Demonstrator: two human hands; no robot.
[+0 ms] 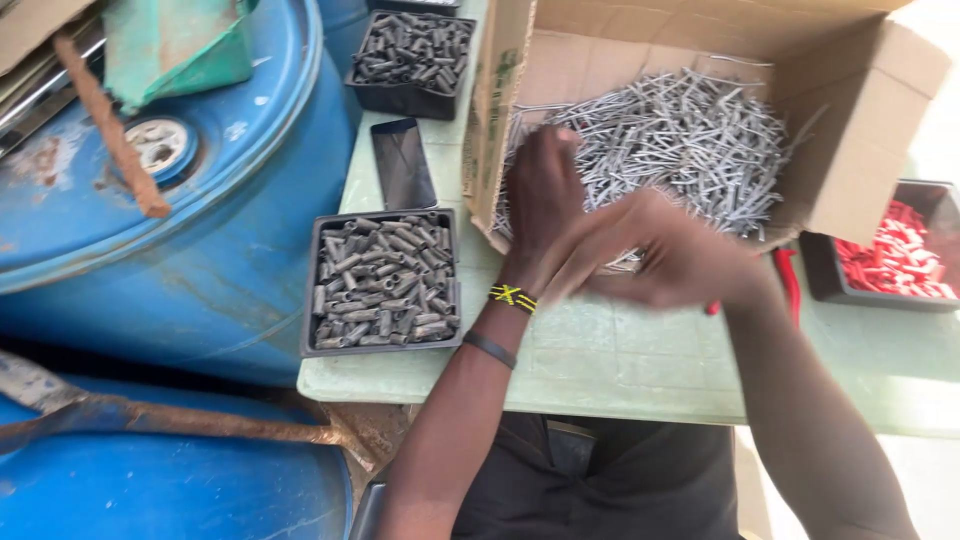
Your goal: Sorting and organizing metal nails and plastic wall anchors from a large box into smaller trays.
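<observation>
Blue drum (180,230) at left, beside pale green table (600,360). On table, open cardboard box (840,120) heaped with grey nails (690,150). Nearer, black tray (381,281) of dark grey sleeves; red pieces in tray (895,250) at right. Left hand (545,200) reaching into box, fingers on nails, grip unclear. Right hand (670,255) blurred, crossing in front; grasp impossible to tell.
</observation>
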